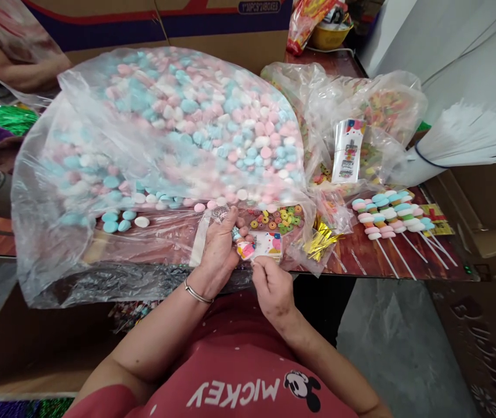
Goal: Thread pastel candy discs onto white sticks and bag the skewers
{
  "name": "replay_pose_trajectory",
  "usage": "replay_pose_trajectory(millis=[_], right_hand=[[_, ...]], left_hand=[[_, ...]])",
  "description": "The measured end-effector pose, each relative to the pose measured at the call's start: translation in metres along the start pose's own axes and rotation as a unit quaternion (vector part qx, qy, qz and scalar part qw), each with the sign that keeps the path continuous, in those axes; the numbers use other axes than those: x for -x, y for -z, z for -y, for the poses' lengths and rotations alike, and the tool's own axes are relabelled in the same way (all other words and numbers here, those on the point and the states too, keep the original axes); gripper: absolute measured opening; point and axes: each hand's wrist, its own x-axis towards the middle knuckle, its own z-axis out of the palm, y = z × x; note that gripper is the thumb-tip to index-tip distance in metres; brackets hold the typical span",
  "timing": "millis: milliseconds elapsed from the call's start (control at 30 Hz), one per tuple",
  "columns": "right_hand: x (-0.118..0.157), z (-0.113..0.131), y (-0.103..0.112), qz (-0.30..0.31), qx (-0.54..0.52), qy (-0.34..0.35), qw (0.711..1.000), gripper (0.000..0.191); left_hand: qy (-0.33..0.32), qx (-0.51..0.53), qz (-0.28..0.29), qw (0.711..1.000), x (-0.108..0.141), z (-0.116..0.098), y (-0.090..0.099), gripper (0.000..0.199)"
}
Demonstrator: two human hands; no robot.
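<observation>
My left hand [220, 247] is closed around a small printed wrapper [245, 248] with candy inside, above the table's front edge. Just right of it, my right hand [273, 284] pinches the wrapper's lower end. Under and beside the hands lies a stack of printed wrappers [269, 244]. Ring-shaped candies [276, 218] sit just behind the stack. A huge clear bag [213, 128] of pink, blue and white candies spreads behind my hands. Gold twist ties [321, 241] lie to the right, and candy skewers on white sticks [390, 215] rest farther right.
Bags of ring candies [383, 104] with a printed packet [349, 151] on top stand at the back right. White sticks fill a container [426, 157] near cardboard boxes [461, 209]. Another person's arm [25, 72] shows at the upper left.
</observation>
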Motion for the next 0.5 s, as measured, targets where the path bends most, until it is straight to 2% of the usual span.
replay_pose_trajectory(millis=[33, 67, 167, 233, 333, 400, 500], right_hand=[[-0.001, 0.001, -0.001, 0.018, -0.091, -0.075, 0.993, 0.023], [-0.002, 0.002, -0.002, 0.034, -0.177, -0.144, 0.973, 0.023], [-0.006, 0.009, 0.0, 0.052, -0.36, -0.277, 0.889, 0.023], [-0.009, 0.015, 0.004, 0.058, -0.422, -0.317, 0.848, 0.023], [-0.013, 0.022, 0.01, 0.083, -0.48, -0.348, 0.801, 0.023], [-0.014, 0.025, 0.012, 0.094, -0.5, -0.352, 0.786, 0.024], [-0.012, 0.025, 0.009, 0.097, -0.497, -0.346, 0.789, 0.025]], left_hand=[[0.002, 0.006, 0.007, 1.0, 0.001, 0.001, -0.001, 0.033], [0.004, 0.009, 0.01, 1.0, 0.003, 0.002, -0.002, 0.034], [0.005, 0.016, 0.016, 1.0, 0.004, -0.002, -0.004, 0.035], [-0.004, 0.024, 0.025, 0.999, 0.002, -0.007, -0.003, 0.036], [-0.025, 0.032, 0.052, 0.998, 0.001, -0.016, 0.0, 0.039], [-0.023, 0.037, 0.08, 0.996, 0.001, -0.02, 0.002, 0.04], [0.01, 0.049, 0.14, 0.989, 0.002, -0.021, 0.002, 0.041]])
